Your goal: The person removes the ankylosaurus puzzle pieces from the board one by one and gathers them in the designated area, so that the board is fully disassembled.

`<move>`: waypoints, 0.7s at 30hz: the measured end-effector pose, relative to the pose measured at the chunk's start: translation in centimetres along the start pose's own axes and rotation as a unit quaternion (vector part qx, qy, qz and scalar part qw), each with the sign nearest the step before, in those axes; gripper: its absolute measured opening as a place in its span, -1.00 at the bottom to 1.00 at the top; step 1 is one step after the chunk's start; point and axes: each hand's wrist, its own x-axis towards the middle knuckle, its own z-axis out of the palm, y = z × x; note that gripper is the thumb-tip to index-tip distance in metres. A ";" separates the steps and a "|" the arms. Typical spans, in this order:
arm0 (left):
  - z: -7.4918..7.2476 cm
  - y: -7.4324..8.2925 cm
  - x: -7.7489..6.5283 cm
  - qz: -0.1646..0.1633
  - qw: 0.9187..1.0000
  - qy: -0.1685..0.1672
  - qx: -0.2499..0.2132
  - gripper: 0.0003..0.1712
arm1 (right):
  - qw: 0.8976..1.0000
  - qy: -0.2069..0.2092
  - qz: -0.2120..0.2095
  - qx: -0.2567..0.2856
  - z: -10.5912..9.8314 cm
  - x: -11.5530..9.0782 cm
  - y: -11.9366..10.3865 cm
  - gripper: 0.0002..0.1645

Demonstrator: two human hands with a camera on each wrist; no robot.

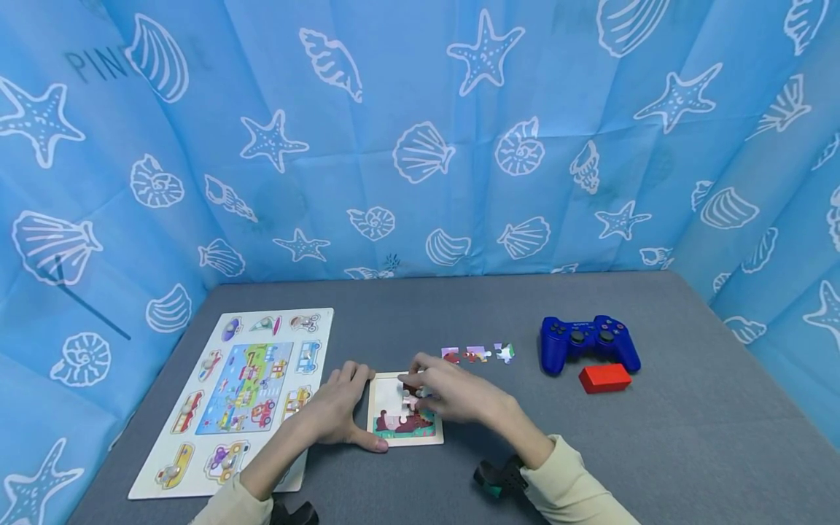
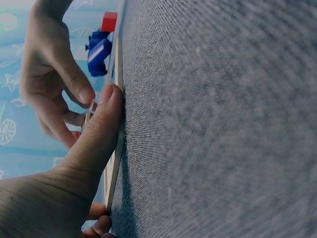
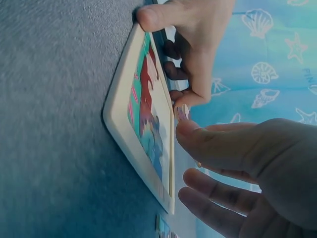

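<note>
A small wooden jigsaw tray (image 1: pixel 410 441) lies on the grey table, its near part filled with brown and green picture pieces. My left hand (image 1: pixel 337 412) holds the tray's left side, thumb at the near corner and fingers along the far end. Over the tray, my right hand (image 1: pixel 453 390) pinches a small puzzle piece (image 3: pixel 182 112) between thumb and fingertips, just above the rim in the right wrist view. That piece's picture is mostly hidden by the fingers. Three loose jigsaw pieces (image 1: pixel 477 354) lie beyond the right hand.
On the left lies a large white peg-puzzle board (image 1: pixel 199 485) with vehicle pieces. A blue game controller (image 1: pixel 587 343) and a red block (image 1: pixel 605 378) sit at the right. Behind the table hangs a blue curtain (image 1: pixel 420 197) with shell and starfish prints.
</note>
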 end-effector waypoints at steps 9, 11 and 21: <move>0.1 0.1 0.1 -0.007 1.000 0.000 0.001 0.27 | 1.000 0.020 -0.006 -0.001 -0.6 -1.2 1.2 -0.62; 0.1 0.1 0.1 -0.006 1.000 0.001 0.001 0.28 | 1.000 0.022 -0.002 0.001 -0.8 -1.6 1.6 -0.62; 0.0 0.2 0.0 -0.005 1.000 0.006 0.001 0.26 | 0.999 0.027 0.034 0.009 -1.8 -3.7 3.9 -0.59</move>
